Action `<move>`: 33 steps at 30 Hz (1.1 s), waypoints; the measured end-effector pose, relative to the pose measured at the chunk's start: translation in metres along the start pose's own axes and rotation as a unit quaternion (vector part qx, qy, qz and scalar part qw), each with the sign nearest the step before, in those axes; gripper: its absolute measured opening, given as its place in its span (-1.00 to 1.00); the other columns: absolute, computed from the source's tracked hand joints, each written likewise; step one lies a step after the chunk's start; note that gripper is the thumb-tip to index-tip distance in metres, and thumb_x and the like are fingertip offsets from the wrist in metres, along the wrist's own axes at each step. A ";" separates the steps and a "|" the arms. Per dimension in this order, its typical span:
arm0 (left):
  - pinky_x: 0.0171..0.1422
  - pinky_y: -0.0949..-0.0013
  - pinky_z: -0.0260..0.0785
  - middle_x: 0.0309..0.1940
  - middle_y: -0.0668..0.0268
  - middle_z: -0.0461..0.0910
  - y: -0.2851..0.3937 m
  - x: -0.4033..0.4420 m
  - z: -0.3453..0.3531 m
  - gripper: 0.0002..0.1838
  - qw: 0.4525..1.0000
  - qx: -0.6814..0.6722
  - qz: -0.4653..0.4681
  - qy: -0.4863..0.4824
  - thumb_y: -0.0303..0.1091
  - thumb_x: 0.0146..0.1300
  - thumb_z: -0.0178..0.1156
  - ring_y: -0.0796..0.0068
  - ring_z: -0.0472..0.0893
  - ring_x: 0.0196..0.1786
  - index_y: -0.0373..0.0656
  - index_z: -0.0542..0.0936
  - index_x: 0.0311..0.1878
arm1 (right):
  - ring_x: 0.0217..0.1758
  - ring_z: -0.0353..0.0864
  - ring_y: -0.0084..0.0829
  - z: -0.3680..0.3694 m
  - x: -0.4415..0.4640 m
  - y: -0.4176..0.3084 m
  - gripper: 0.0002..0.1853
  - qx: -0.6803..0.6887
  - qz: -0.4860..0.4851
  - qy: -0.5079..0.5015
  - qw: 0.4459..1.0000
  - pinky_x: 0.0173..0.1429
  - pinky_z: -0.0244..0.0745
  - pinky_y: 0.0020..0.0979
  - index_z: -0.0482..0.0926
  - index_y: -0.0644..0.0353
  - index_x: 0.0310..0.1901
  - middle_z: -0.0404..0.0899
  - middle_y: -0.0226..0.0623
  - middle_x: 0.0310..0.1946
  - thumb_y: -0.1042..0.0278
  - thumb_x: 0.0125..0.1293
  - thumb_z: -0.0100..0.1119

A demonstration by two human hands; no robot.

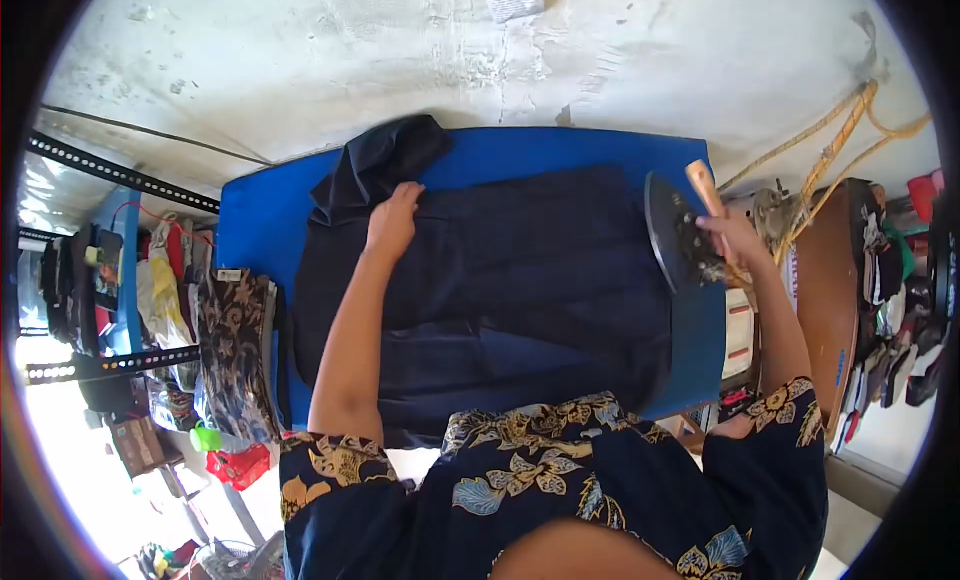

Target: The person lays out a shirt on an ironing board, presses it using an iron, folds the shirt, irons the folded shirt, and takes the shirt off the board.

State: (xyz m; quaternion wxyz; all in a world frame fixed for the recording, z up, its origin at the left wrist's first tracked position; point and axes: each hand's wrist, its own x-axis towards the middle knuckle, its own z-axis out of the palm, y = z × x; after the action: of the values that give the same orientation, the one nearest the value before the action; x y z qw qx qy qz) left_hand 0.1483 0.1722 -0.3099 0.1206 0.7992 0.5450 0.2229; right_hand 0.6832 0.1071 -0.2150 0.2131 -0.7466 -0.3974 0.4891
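Note:
A dark navy cloth lies spread over a blue ironing table, with a bunched fold at its far left. At that fold, my left hand has its fingers curled on the cloth's far edge. My right hand grips the wooden handle of a clothes iron. The iron is tilted up on its side at the table's right edge, with its broad metal plate turned toward the cloth. My fingers partly hide the handle.
Beige rope or cord hangs at the right, near a brown wooden cabinet. Patterned folded garments and a perforated metal shelf frame stand at the left. A stained white wall rises behind the table.

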 end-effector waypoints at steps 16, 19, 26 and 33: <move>-0.18 0.12 0.40 -0.25 0.19 0.56 -0.050 0.016 -0.030 -0.90 0.996 0.049 -0.064 0.048 -0.40 0.19 0.07 0.09 0.56 -0.19 -0.13 0.54 -0.25 | -0.27 0.59 0.04 0.253 0.051 -0.152 -0.63 -0.462 -0.307 -0.124 0.823 -0.16 0.50 -0.08 0.49 0.34 -0.17 0.59 0.06 -0.39 0.37 -0.07 0.17; -0.14 0.16 0.40 -0.20 0.16 0.53 -0.065 -0.033 -0.062 -0.82 0.934 0.174 -0.205 0.236 -0.34 0.18 0.14 0.12 0.53 -0.12 -0.20 0.51 -0.18 | -0.25 0.60 0.03 0.294 0.045 -0.175 -0.67 -0.456 -0.344 -0.159 0.806 -0.15 0.50 -0.08 0.52 0.33 -0.21 0.59 0.04 -0.37 0.39 -0.06 0.14; -0.35 0.09 0.26 -0.58 0.00 0.45 -0.155 -0.140 -0.059 -0.75 0.907 0.052 -0.389 0.155 -0.25 0.20 0.18 -0.08 0.49 -0.41 -0.25 0.45 -0.41 | -0.20 0.59 0.00 0.338 0.049 -0.199 -0.58 -0.459 -0.336 -0.173 0.804 -0.13 0.50 -0.11 0.50 0.32 -0.12 0.59 0.06 -0.31 0.35 -0.09 0.18; -0.25 0.03 0.32 -0.45 -0.04 0.55 -0.162 -0.174 -0.071 -0.75 0.901 -0.040 -0.404 0.155 -0.24 0.19 0.20 -0.11 0.53 -0.29 -0.26 0.47 -0.33 | -0.21 0.59 0.02 0.375 -0.011 -0.171 -0.55 -0.471 -0.392 -0.274 0.741 -0.10 0.50 -0.08 0.49 0.34 -0.09 0.59 0.08 -0.34 0.40 -0.12 0.12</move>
State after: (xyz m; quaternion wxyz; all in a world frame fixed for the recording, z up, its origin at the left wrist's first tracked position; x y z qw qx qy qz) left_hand -0.0717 0.0690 -0.3576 0.1460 0.4603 0.8236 0.2973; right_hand 0.2780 0.1737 -0.2494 -0.1111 -0.3645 -0.8758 0.2963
